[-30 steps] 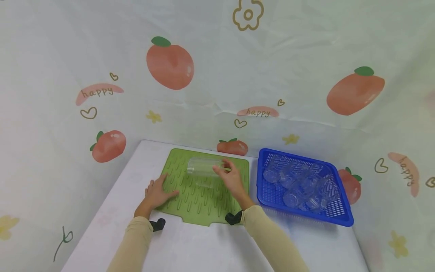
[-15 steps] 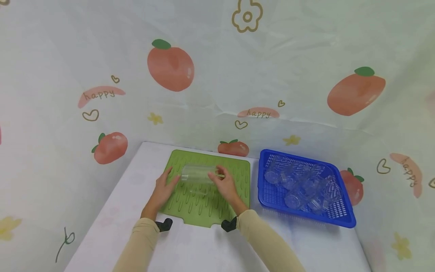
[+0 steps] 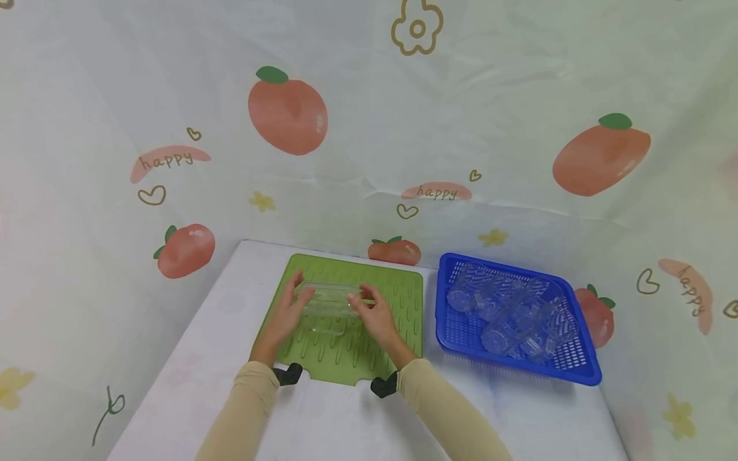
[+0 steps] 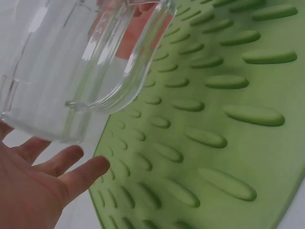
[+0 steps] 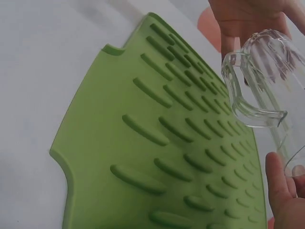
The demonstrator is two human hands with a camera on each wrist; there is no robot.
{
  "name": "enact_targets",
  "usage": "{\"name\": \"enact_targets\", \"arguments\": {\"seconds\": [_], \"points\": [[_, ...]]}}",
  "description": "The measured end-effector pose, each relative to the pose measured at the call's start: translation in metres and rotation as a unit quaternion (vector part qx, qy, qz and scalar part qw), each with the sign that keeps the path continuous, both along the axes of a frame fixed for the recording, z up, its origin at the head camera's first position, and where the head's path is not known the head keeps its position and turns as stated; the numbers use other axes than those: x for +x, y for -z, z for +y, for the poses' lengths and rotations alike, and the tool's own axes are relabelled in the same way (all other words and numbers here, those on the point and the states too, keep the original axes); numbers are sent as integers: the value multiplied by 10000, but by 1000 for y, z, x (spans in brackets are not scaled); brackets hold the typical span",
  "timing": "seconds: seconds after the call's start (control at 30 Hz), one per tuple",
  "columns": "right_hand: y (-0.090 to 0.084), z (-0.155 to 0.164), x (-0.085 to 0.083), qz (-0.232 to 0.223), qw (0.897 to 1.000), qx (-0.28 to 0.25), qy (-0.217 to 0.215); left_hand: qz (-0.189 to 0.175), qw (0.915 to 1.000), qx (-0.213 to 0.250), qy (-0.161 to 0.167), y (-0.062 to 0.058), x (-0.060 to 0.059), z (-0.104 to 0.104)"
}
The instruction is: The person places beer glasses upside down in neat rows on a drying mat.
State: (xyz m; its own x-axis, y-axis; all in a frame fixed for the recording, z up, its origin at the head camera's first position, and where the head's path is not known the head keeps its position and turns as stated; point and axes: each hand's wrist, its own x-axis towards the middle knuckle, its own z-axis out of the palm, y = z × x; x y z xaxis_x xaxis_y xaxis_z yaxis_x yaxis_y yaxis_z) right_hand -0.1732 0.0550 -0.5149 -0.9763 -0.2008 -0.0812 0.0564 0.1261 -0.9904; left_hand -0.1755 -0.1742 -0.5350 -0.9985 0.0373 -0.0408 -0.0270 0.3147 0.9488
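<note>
Clear handled mug [image 3: 328, 298] held on its side over green ridged drying mat [image 3: 340, 365], L of blue mesh basket [image 3: 519, 363]. Base end L, mouth R, handle [image 4: 136, 86] to near side; looks off the mat.

R hand [image 3: 373, 314]: thumb + fingers pinch the mouth end. L hand [image 3: 286, 310]: fingers extended, not curled, at base end; contact w/ mug can't be confirmed.

Step in hand, my read: two-handed handling of one mug, prob. turning or steadying it. Next move prob. calls for L hand to support the base before R grip changes; smooth walls may slip.

Basket at R holds more clear glassware [image 3: 500, 336], exact no. unclear.

Writing: "happy" on pink strips [image 3: 436, 191] of backdrop [image 3: 490, 77], approx. L, ctr & R. No brand or label legible on mug, mat or basket.
</note>
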Motion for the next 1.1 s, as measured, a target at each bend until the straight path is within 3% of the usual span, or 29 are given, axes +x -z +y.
{"name": "enact_targets", "arguments": {"seconds": [0.1,0.3,0.43,0.6,0.87,1.1], "points": [[-6,-2,4,1,10000,-79,-30,-44,9999,-107,24,-1,0,3],[20,-5,-6,-51,9998,-186,28,-79,9998,-158,-131,-4,2,9],[27,-6,-8,1,10000,-92,-21,-1,9994,-288,-190,-8,2,10],[27,-8,-10,-31,10000,-59,-69,168,9994,-226,-207,-16,1,12],[26,-8,-10,94,9996,220,-155,725,9969,-111,-291,-19,-3,14],[21,-5,-5,62,9981,523,-321,693,9972,-189,-232,-23,-3,12]]}}
